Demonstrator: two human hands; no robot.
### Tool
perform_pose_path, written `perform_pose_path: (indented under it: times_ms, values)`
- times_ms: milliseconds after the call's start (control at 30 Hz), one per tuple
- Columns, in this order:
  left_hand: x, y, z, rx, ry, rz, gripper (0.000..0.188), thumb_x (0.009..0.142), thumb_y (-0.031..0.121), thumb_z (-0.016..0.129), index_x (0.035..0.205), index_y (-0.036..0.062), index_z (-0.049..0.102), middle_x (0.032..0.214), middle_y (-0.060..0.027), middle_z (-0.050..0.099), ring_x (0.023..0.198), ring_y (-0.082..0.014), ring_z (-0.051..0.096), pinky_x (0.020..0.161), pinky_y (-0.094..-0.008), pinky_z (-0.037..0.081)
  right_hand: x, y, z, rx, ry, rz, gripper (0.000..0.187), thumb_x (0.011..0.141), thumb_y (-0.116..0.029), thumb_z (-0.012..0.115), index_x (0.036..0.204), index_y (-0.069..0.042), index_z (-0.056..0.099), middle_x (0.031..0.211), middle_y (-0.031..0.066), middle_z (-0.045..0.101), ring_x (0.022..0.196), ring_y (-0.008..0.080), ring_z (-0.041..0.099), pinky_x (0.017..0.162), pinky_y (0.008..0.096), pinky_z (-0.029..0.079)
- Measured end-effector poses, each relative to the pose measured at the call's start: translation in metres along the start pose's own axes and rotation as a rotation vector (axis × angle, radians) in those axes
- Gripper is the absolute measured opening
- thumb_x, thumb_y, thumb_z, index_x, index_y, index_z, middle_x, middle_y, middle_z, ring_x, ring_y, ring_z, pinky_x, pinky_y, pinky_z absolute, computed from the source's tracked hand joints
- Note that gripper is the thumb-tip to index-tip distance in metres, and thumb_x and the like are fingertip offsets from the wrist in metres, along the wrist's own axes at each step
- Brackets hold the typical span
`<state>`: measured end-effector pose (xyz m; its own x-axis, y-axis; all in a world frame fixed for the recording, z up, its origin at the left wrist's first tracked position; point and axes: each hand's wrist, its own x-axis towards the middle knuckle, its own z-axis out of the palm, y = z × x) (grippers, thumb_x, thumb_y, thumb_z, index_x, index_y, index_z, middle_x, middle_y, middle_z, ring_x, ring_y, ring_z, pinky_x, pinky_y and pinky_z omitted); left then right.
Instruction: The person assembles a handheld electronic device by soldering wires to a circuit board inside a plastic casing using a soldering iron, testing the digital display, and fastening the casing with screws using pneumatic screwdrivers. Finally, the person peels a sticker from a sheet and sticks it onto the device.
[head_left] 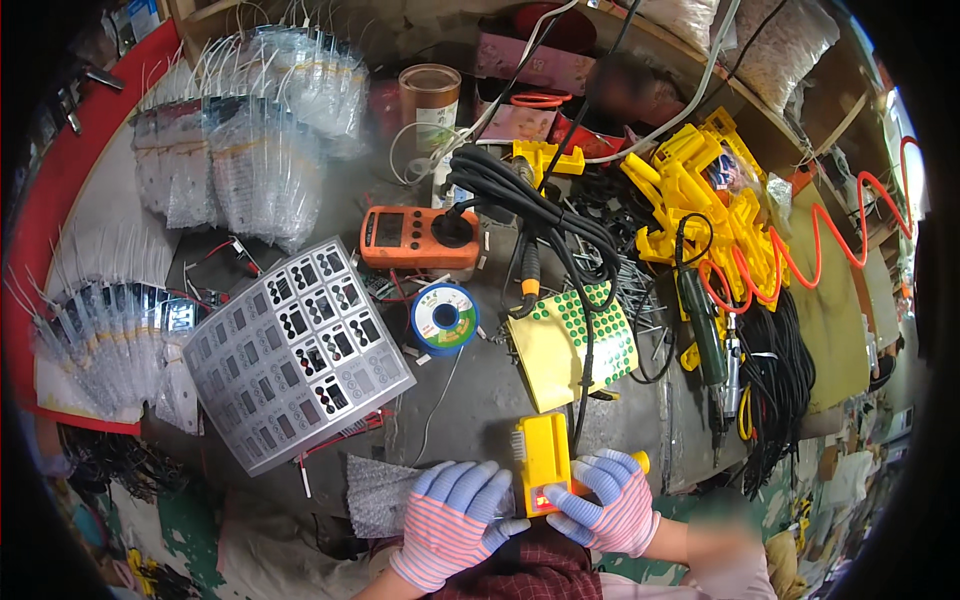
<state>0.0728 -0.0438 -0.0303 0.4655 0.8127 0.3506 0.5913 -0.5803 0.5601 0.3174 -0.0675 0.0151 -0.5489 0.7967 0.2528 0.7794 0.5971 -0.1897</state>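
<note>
With the whole view taken as a clock face, a boxy yellow plastic device [545,450] is seen at 5 o'clock, at the near edge of the grey tabletop [490,400], with a small red-lit display [542,499] at its lower end. Both hands are covered by knitted gloves striped in blue and pink. The right hand [608,502], just right of the device, is bent inward, its fingertips set against the device's lower right corner; whether the device is pinched there cannot be told. The left hand [455,515], at 6 o'clock, is held with fingers together and curved and thumb apart, pointed toward the device; whether anything is gripped under the palm cannot be told. Just beside it, at 7 o'clock, a piece of clear bubble wrap [375,492] is laid. A flat silver-grey panel [245,400] with rows of dark windows is placed, tilted, between 8 and 9. Near the centre, a blue-rimmed spool [446,315] is seen; toward 4, a yellow sheet dotted with green [555,350]; at 3, a dark green electric screwdriver [697,310]. Yellow plastic shells [690,180] are heaped at 2. An orange meter [420,240] is found between 10 and 11, and clear bubble bags with white wires [235,160] are stacked at 10.
</note>
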Motion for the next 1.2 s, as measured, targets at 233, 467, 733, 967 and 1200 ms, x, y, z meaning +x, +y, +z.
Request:
perform_pose_path:
  times_ms: [233,467,733,967,1200]
  values:
    - [-0.004,0.003,-0.002,-0.022,0.016,0.003,0.058,0.082,0.052,0.071,0.121,0.0093,0.06,0.12,-0.0104,0.063,0.106,-0.0295,0.061,0.096,-0.0456,0.047,-0.006,-0.005,0.0,-0.021,-0.014,0.011,0.054,0.073,-0.035,0.081,0.124,-0.029,0.064,0.108,0.0081,0.055,0.093,0.0275,0.059,0.091,0.0448,0.049]
    - [0.001,-0.006,0.005,0.013,-0.01,0.014,0.063,0.08,0.058,0.073,0.117,0.0075,0.063,0.116,-0.0135,0.064,0.107,-0.035,0.06,0.097,-0.0506,0.045,0.006,-0.004,-0.001,-0.063,-0.049,0.04,0.044,0.073,-0.033,0.079,0.115,-0.025,0.068,0.108,0.0098,0.058,0.098,0.0286,0.06,0.096,0.047,0.048]
    - [-0.001,-0.006,0.005,0.042,0.003,0.024,0.069,0.079,0.059,0.071,0.122,0.0065,0.063,0.121,-0.0123,0.062,0.111,-0.0345,0.057,0.099,-0.049,0.043,0.005,-0.004,-0.001,-0.077,-0.051,0.015,0.046,0.074,-0.03,0.079,0.118,-0.022,0.068,0.111,0.0123,0.061,0.101,0.03,0.063,0.091,0.0463,0.052]
    - [-0.006,-0.005,0.009,0.037,0.039,0.036,0.067,0.08,0.059,0.07,0.12,0.0056,0.064,0.119,-0.0121,0.062,0.11,-0.0338,0.057,0.099,-0.0486,0.043,0.004,-0.007,-0.006,-0.106,-0.101,-0.008,0.049,0.074,-0.03,0.079,0.121,-0.023,0.067,0.111,0.0138,0.062,0.098,0.0325,0.064,0.087,0.0468,0.054]
    - [-0.005,-0.004,0.007,0.031,0.056,0.042,0.065,0.08,0.059,0.07,0.119,0.0059,0.065,0.118,-0.0119,0.063,0.109,-0.0334,0.058,0.099,-0.0482,0.043,0.01,-0.012,-0.012,-0.134,-0.132,-0.004,0.051,0.073,-0.029,0.078,0.123,-0.029,0.067,0.106,0.0128,0.063,0.088,0.0304,0.066,0.079,0.0436,0.054]
